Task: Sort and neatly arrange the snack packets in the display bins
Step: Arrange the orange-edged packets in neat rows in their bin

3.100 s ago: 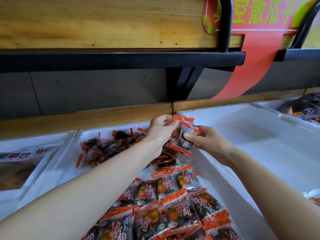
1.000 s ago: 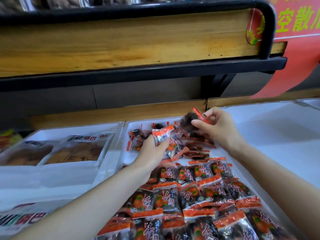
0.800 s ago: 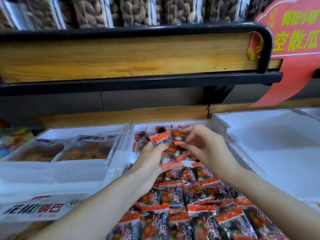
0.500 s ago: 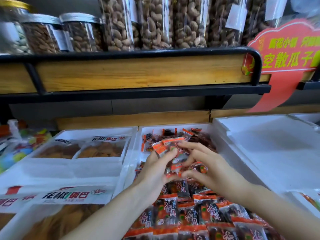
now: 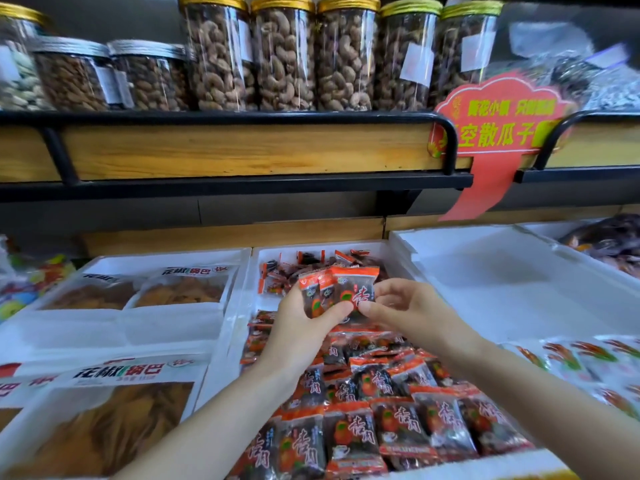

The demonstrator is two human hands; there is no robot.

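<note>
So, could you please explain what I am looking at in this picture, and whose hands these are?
There is no machine here: a person wears a camera on the head, so the picture looks forward and down at their two bare hands. The left hand grips a small fan of orange-and-black snack packets; the right hand pinches the front packet. Below them a white foam bin holds the same packets: neat rows near the person, a loose pile at the back. The bin to the left holds larger bags. Jars of nuts stand on the shelf above.
</note>
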